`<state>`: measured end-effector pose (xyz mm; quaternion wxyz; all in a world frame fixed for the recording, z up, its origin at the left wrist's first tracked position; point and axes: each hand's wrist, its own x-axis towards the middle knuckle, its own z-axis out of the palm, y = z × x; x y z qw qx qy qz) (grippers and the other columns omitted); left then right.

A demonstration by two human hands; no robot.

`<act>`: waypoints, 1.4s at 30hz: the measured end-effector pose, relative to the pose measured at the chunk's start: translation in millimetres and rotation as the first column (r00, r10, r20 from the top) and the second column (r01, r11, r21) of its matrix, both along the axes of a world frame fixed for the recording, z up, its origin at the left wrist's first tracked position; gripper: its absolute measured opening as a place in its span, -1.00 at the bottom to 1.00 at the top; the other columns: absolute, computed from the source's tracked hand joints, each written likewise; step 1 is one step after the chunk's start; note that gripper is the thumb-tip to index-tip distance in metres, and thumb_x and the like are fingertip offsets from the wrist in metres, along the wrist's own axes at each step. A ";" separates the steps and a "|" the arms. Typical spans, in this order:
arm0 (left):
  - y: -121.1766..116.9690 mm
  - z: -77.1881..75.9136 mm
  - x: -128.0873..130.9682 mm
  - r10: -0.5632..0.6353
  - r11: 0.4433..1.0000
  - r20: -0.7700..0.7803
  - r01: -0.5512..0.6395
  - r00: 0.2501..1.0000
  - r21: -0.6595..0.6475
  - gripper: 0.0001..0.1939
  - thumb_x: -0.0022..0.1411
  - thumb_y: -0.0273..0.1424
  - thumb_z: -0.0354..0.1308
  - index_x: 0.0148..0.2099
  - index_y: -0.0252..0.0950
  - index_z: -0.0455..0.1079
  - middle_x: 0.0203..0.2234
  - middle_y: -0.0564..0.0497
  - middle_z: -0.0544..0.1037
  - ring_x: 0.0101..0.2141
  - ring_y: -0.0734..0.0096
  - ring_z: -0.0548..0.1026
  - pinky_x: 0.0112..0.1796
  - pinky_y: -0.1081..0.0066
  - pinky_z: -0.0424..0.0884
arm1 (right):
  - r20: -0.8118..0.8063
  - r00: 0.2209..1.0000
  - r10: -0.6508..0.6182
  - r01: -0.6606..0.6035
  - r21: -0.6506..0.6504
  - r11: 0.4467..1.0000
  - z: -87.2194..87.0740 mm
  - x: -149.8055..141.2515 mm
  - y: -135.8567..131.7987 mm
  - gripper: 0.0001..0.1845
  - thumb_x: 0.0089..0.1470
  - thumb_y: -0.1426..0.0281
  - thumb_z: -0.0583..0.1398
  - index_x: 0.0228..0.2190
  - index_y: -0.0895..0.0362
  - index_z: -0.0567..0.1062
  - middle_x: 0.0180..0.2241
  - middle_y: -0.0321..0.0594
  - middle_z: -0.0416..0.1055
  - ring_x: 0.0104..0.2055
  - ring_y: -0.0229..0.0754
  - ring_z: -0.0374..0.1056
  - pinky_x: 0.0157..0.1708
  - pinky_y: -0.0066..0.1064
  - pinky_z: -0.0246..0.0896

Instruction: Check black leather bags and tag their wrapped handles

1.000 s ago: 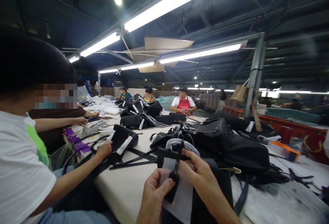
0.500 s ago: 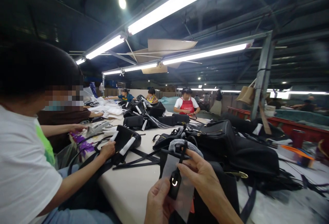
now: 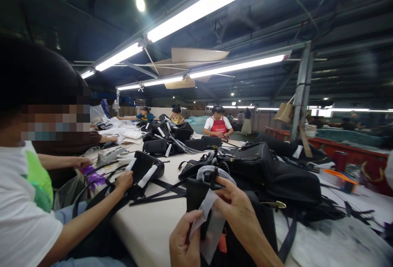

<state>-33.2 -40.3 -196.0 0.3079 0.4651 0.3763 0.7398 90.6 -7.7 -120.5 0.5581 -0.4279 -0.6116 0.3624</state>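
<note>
A strip of translucent white paper (image 3: 215, 228) is folded over a black leather tag (image 3: 205, 223), so the tag's front is mostly covered. My left hand (image 3: 185, 236) pinches the paper's left edge between thumb and fingers. My right hand (image 3: 238, 207) is closed around the tag's upper part and the paper's right side, beside a plastic-wrapped handle (image 3: 225, 173). Behind and under both hands stands a black bag (image 3: 195, 193). A small red-orange tag (image 3: 222, 242) shows below the paper.
To the left, a co-worker in a white shirt (image 3: 27, 214) handles a black bag (image 3: 145, 169) with white-wrapped handles. More black bags (image 3: 254, 160) lie piled ahead on the pale table (image 3: 147, 226). Clear plastic (image 3: 334, 242) lies at right. Other people sit across the table.
The paper has been folded over the black tag, hiding its gold U-shaped emblem. My left hand now pinches the folded paper. The view has shifted slightly right.
</note>
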 end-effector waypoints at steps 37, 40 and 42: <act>11.7 55.1 39.3 -0.665 0.633 0.266 0.716 0.698 -0.294 -0.73 -0.06 -0.23 0.30 -0.37 -0.31 0.40 -0.65 0.09 0.45 -0.70 0.55 0.34 -0.70 0.59 0.16 | -0.492 0.854 -0.167 0.150 -0.076 0.986 -56.9 27.7 -75.6 -0.22 -0.25 0.18 0.41 -0.01 0.09 0.29 -0.15 -0.04 0.54 -0.16 0.02 0.50 -0.22 -0.24 0.43; 7.3 49.8 47.6 -0.621 0.645 0.358 0.714 0.697 -0.272 -0.71 -0.08 -0.23 0.31 -0.36 -0.29 0.38 -0.65 0.11 0.44 -0.69 0.55 0.35 -0.70 0.61 0.09 | -0.535 0.826 -0.181 0.157 -0.090 0.983 -70.7 9.0 -74.5 -0.15 -0.37 0.25 0.47 -0.02 0.08 0.29 -0.22 -0.12 0.55 -0.27 -0.01 0.52 -0.35 -0.29 0.46; 5.7 46.5 49.2 -0.605 0.659 0.374 0.706 0.703 -0.260 -0.70 -0.08 -0.22 0.32 -0.35 -0.29 0.39 -0.65 0.13 0.42 -0.69 0.57 0.33 -0.69 0.61 0.04 | -0.530 0.808 -0.258 0.223 -0.129 0.966 -71.6 4.0 -69.9 -0.23 -0.35 0.20 0.47 -0.10 0.10 0.32 -0.32 -0.18 0.56 -0.38 -0.05 0.52 -0.49 -0.35 0.45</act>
